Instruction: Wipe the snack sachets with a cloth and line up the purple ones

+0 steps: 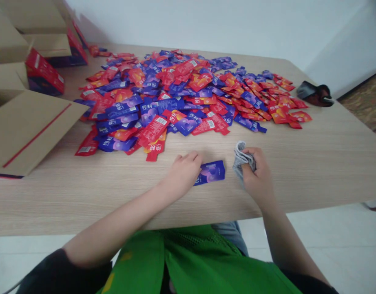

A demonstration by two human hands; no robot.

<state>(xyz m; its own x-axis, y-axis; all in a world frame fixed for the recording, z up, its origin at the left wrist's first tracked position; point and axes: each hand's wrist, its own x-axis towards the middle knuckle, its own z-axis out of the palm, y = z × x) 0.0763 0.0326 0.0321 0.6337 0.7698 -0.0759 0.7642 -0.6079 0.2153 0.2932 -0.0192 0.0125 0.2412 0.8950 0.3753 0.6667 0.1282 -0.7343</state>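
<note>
Below frame centre, a likely light, slick purple sachet (211, 171), best end-held, is pinched by the left hand (187, 169); cloth (239, 157), by the right hand (257, 175).

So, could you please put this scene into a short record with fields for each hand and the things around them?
Left hand: at the left end of a single purple packet
Right hand: gripping a crumpled grey cloth
Heap: red, orange and purple packets, beyond both hands
Left side: open cardboard boxes
Far right: dark object, identity unclear
Surface: wood-grain table
</note>
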